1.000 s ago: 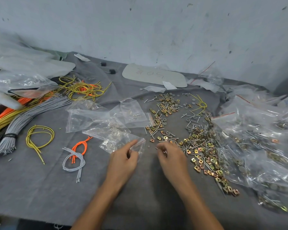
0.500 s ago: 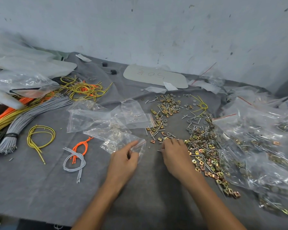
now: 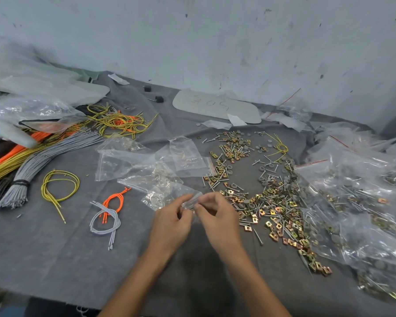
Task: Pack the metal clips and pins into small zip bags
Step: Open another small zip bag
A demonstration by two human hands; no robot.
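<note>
Near the middle of the gray cloth [image 3: 55, 248], your two hands meet at one small zip bag [image 3: 167, 195]. Your left hand [image 3: 172, 223] has its fingers curled, and its thumb and first finger pinch the bag's top edge. Your right hand [image 3: 217, 217] is curled too, and its fingertips pinch the same edge from the other side. It is too blurry to tell if a pin is in them. The bag sits just left of the big pile of metal clips and pins [image 3: 268, 202]. More clear bags [image 3: 135, 163] lie just behind it. Gray cords [image 3: 105, 221] and orange cords [image 3: 114, 199] lie to your left.
</note>
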